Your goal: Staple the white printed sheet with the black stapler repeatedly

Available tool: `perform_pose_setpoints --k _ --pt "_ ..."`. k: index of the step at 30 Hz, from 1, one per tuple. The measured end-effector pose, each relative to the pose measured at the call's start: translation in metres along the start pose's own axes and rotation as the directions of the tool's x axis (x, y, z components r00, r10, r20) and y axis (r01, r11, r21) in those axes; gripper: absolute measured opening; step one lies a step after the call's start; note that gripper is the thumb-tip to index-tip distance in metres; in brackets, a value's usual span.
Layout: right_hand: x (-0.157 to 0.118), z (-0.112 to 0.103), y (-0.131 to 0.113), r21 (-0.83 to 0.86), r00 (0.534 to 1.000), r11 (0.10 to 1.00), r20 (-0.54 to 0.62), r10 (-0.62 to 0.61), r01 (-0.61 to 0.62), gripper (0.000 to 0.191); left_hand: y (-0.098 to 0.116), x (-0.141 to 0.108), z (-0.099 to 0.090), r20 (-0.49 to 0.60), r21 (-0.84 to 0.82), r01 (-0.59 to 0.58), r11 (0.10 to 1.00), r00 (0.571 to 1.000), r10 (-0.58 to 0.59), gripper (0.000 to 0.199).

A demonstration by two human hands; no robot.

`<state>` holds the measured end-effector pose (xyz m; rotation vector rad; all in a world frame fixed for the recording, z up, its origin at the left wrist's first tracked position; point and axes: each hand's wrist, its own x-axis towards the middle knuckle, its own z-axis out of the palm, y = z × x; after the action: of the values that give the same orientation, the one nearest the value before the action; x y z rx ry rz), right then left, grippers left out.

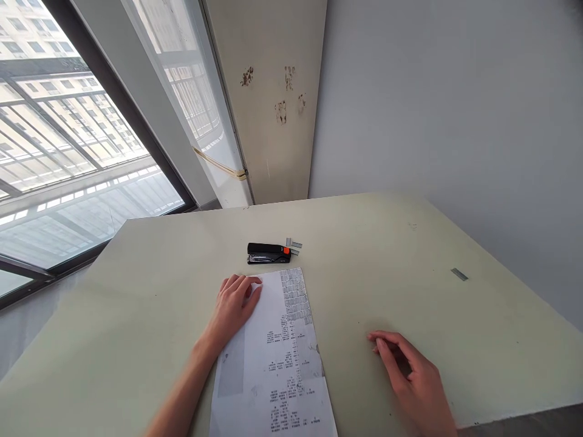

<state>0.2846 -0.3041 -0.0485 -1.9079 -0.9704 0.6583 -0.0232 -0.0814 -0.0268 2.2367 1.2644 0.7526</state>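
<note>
My left hand [235, 303] lies on the upper left part of a printed sheet of paper [268, 352], fingers loosely bent and thumb apart, with nothing in its grasp. The sheet has dense black marks in its top right corner and printed text lower down. Just beyond its top edge is a black stapler [268, 253] with an orange-red piece, lying on its side. To the right of the paper, my right hand [410, 376] is held low over the table, its thumb and fingertips brought together. Anything between those tips is too small or hidden to make out.
Short strips of staples [295, 244] lie at the stapler's right end. Another staple strip [459, 274] rests far to the right on the pale table [364, 243]. A grey wall [432, 109] borders the table, and a glass window [68, 121] stands at the left.
</note>
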Motion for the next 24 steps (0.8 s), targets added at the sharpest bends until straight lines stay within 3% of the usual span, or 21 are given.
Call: perform_pose_setpoints --k 8,12,16,21,24 --pt "0.000 0.002 0.007 0.053 1.000 0.998 0.012 0.024 -0.024 0.042 0.001 0.000 -0.001 -0.042 0.027 -0.036 0.999 0.998 0.037 0.016" --pt "-0.001 0.004 0.003 0.068 0.998 0.996 0.017 0.059 -0.060 0.043 -0.005 0.003 -0.002 -0.023 0.175 -0.076 0.982 0.996 0.082 0.022" --pt "-0.001 0.004 0.000 0.076 0.997 0.995 0.005 0.071 -0.071 0.046 -0.011 0.008 -0.006 0.010 0.327 -0.188 0.926 0.981 0.196 0.023" --pt "-0.001 0.004 -0.002 0.068 0.999 0.997 -0.013 0.036 -0.035 0.046 -0.009 0.023 -0.011 -0.139 0.452 -0.236 0.860 0.934 0.330 0.021" --pt "0.000 0.004 0.000 0.061 0.999 0.998 -0.029 0.017 -0.015 0.047 -0.002 0.042 -0.015 -0.145 0.465 -0.261 0.846 0.920 0.364 0.024"
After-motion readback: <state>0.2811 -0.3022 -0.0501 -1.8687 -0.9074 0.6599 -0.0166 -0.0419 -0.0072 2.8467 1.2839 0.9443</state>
